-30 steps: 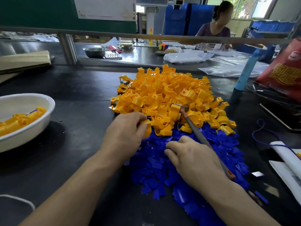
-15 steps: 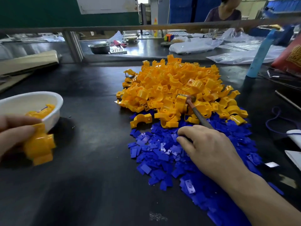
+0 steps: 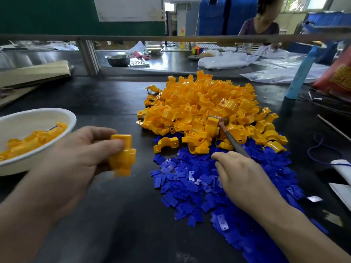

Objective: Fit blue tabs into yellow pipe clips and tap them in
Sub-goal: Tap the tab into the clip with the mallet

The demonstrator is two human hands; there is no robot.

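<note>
**One clip in the left hand, one hammer under the right**

A dark desk (image 3: 106, 215) in a workshop is shown, with one person (image 3: 260, 25) seated at a further bench behind a rail. Two heaps are laid on the desk, too many in each to be counted: yellow pipe clips (image 3: 199, 103) at the back and blue tabs (image 3: 190, 179) in front, touching them. One loose clip (image 3: 166, 144) is set arch-up at the seam between the two heaps. One white bowl (image 3: 38, 114) is placed at the left edge, and several clips are lain in it.

One yellow clip (image 3: 122, 155) is held above the desk, between the bowl and the heaps, by the left hand (image 3: 76, 154); the grip is a pinch, thumb on top and fingers curled beneath.

The right hand (image 3: 245, 179) is lowered palm-down onto the blue tabs. One hammer (image 3: 233, 143) is kept under it, the handle running from beneath the palm up to the head, which is rested on the yellow heap. The fingers are bent over the handle, the forefinger stretched forward.
</note>
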